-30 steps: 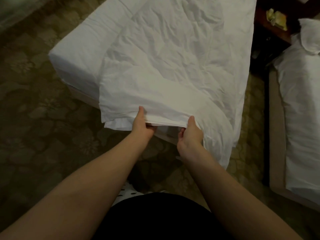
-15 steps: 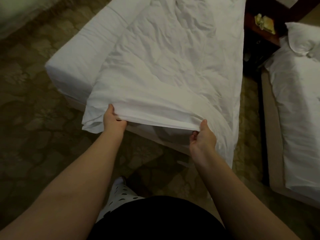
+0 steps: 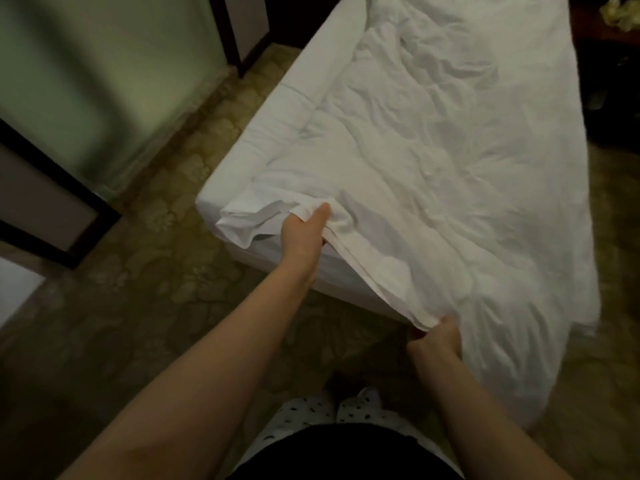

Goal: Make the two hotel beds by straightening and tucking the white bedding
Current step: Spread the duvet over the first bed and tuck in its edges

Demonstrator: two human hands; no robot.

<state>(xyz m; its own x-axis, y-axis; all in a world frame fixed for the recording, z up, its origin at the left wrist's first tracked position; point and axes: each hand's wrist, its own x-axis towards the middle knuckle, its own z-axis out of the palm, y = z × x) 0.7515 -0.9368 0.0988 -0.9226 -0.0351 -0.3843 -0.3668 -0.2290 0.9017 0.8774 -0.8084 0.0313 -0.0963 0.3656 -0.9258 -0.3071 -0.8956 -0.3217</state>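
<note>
Head view looks down along a bed (image 3: 277,109) that runs from the person's feet toward the top of the frame. A wrinkled white sheet (image 3: 450,168) lies over most of it. It leaves a strip of covered mattress bare along the left side and hangs over the right side down toward the carpet (image 3: 156,306). The left hand (image 3: 304,233) grips the sheet's near edge by the bed's left foot corner, thumb on top of the cloth, with a bunch of loose folds spilling to its left. The right hand (image 3: 438,341) pinches the same edge nearer the body, at the right foot corner, thumb on top and fingers tucked under the cloth. Between the hands the edge runs in a taut slanted line, lifted off the mattress. Both forearms are bare. Spotted white trousers (image 3: 311,414) show below, above a dark garment. A pale green wall (image 3: 104,64) stands to the left, and dark furniture (image 3: 609,64) with something yellowish (image 3: 620,12) on it fills the top right corner.
</note>
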